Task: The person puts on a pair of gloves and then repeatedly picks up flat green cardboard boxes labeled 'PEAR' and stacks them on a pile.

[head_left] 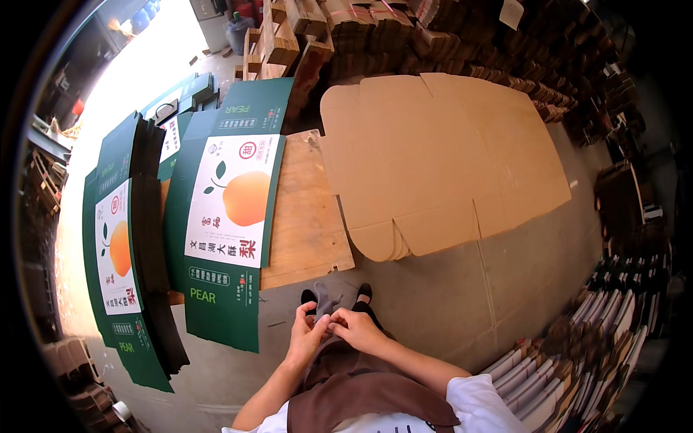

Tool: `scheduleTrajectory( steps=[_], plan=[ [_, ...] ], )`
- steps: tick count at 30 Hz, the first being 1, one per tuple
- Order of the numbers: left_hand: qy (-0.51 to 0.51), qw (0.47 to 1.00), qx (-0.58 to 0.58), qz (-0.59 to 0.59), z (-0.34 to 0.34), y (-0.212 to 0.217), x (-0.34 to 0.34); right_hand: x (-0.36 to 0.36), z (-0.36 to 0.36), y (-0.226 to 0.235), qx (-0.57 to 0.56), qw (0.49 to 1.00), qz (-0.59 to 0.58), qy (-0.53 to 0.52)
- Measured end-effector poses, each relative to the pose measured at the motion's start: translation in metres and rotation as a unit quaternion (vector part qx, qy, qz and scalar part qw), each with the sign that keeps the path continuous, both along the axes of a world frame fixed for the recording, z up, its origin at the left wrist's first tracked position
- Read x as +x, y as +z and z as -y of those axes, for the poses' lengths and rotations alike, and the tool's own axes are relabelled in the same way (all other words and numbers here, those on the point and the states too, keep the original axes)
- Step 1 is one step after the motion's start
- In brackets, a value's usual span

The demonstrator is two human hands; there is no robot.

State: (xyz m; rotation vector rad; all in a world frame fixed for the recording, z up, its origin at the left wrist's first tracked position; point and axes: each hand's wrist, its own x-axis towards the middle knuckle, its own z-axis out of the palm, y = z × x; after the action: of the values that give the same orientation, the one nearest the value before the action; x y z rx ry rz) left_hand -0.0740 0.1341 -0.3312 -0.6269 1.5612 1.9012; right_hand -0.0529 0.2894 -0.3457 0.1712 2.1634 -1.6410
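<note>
A limp grey glove (325, 298) hangs up from between my two hands, in front of my waist. My left hand (309, 335) pinches its lower end with the thumb and fingers. Close against it, my right hand (355, 329) is closed on the same end, fingertips meeting those of the left. The fingers partly hide where the cloth is gripped. Ahead and to the left, a flat printed green carton (227, 209) with a pear picture lies on a wooden board (307, 209). Neither hand touches it.
A thick stack of green printed cartons (119, 242) stands at the left. Plain brown cardboard sheets (440, 159) lie ahead right. Wooden pallets (285, 36) and bundled cardboard (390, 32) are at the back. More folded cartons (541, 382) stand at the lower right.
</note>
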Motion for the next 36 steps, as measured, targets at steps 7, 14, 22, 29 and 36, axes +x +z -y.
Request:
scheduleTrajectory(
  steps=[7, 14, 22, 29, 36],
  plan=[
    [-0.044, 0.998, -0.025, -0.028, -0.001, -0.027, 0.007, -0.001, -0.015, -0.003, -0.030, 0.994, 0.079, -0.070],
    [-0.085, 0.990, -0.056, -0.099, -0.006, -0.036, 0.008, 0.002, -0.015, 0.028, 0.252, 0.949, -0.189, 0.022],
    [-0.249, 0.929, -0.125, -0.245, -0.033, 0.004, -0.004, 0.011, -0.029, -0.004, 0.201, 0.975, -0.010, 0.091],
    [-0.373, 0.864, -0.217, -0.260, -0.024, 0.013, 0.003, -0.003, -0.025, -0.011, -0.337, 0.831, 0.327, -0.299],
    [-0.415, 0.855, -0.073, -0.303, -0.033, 0.004, -0.003, -0.012, -0.043, -0.046, -0.447, 0.771, 0.191, -0.411]
  ],
)
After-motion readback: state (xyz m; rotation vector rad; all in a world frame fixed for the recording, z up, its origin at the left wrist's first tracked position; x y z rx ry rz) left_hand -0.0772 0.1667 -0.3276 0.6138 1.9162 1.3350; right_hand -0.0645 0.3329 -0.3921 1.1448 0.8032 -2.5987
